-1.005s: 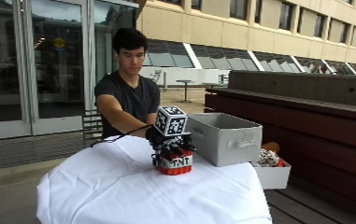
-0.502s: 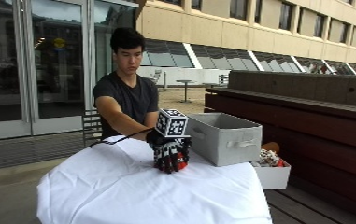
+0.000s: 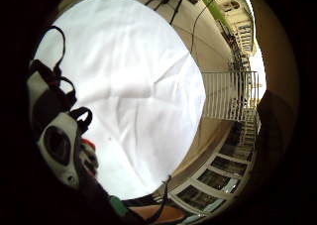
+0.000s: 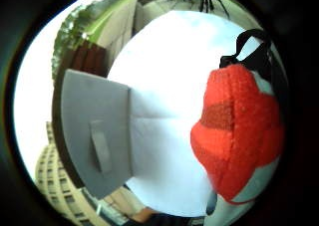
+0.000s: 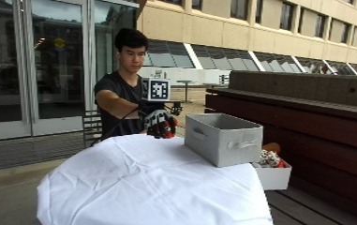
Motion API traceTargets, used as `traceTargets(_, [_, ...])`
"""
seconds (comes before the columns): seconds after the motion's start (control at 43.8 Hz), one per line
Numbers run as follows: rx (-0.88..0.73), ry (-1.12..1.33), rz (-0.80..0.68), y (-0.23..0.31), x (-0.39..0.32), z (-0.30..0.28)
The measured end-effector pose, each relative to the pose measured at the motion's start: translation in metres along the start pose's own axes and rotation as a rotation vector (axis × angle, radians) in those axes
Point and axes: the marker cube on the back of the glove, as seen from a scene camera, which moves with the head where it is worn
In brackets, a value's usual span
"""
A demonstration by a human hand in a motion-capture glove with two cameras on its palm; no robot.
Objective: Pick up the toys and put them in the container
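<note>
In the outside view my gloved right hand (image 5: 158,121) is raised above the white-clothed table (image 5: 147,183), with its fingers curled round a red and white plush toy (image 5: 168,127). It hangs in the air a little to the left of the grey fabric container (image 5: 225,138), which stands open at the table's right side. The thumb side palm view is largely filled by the red toy (image 4: 239,136), with the container (image 4: 94,136) beyond it on the cloth. In the little finger side palm view only a red sliver of the toy (image 3: 89,146) shows beside the palm.
A small white box (image 5: 271,176) holding more toys sits on the wooden bench to the right of the table, below the container. The tablecloth (image 3: 129,86) lies bare under the hand. A dark wooden wall (image 5: 315,108) runs behind the bench.
The hand closed round the red toy on the table, then lifted it up off the cloth and slightly back toward the person. The container has not moved.
</note>
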Motion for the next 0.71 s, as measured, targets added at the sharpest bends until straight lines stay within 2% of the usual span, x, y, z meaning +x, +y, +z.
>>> traceTargets(0.205, [0.197,-0.071,0.001,0.012,-0.02,-0.126])
traceTargets(0.388, [0.306,-0.066,-0.086,0.041,-0.088,-0.205])
traceTargets(0.548, [0.333,-0.068,-0.178,0.066,-0.164,-0.227])
traceTargets(0.708, [0.303,-0.077,-0.298,0.089,-0.243,-0.204])
